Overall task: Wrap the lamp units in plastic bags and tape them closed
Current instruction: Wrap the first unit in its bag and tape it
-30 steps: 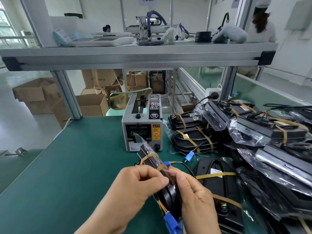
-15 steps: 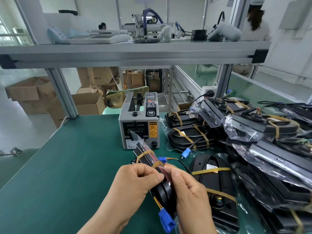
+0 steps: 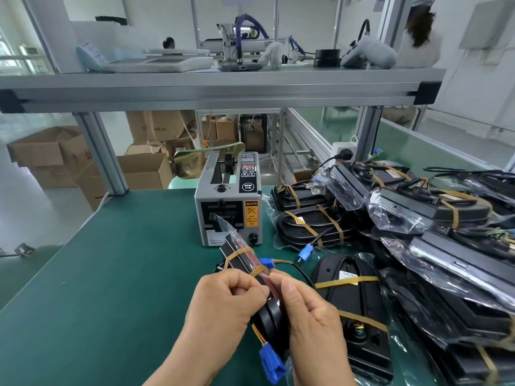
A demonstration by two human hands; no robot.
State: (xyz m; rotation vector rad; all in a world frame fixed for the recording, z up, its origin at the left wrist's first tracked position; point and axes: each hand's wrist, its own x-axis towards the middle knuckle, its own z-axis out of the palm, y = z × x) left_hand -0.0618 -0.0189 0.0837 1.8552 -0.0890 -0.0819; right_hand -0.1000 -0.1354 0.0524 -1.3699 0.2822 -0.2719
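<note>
Both my hands hold one black lamp unit [image 3: 242, 257] edge-up above the green table [image 3: 111, 274], close in front of me. It is bound with tan bands, and a clear plastic bag covers its far end. My left hand [image 3: 223, 305] grips its left side with curled fingers. My right hand [image 3: 309, 316] grips the right side, thumb along the red strip on its top edge. A blue connector [image 3: 271, 363] hangs on coloured wires below my hands. The grey tape dispenser [image 3: 230, 201] stands just beyond, with a tape piece sticking out of its slot.
A heap of bagged black lamp units [image 3: 429, 210] fills the table's right side, and one unit [image 3: 359, 310] lies next to my right hand. An aluminium shelf [image 3: 217, 87] spans overhead. Cardboard boxes [image 3: 145, 168] stand on the floor beyond. A person [image 3: 420, 37] stands at back right.
My hands and the lamp unit keep nearly the same grip; the unit has shifted slightly and the view has tilted a little.
</note>
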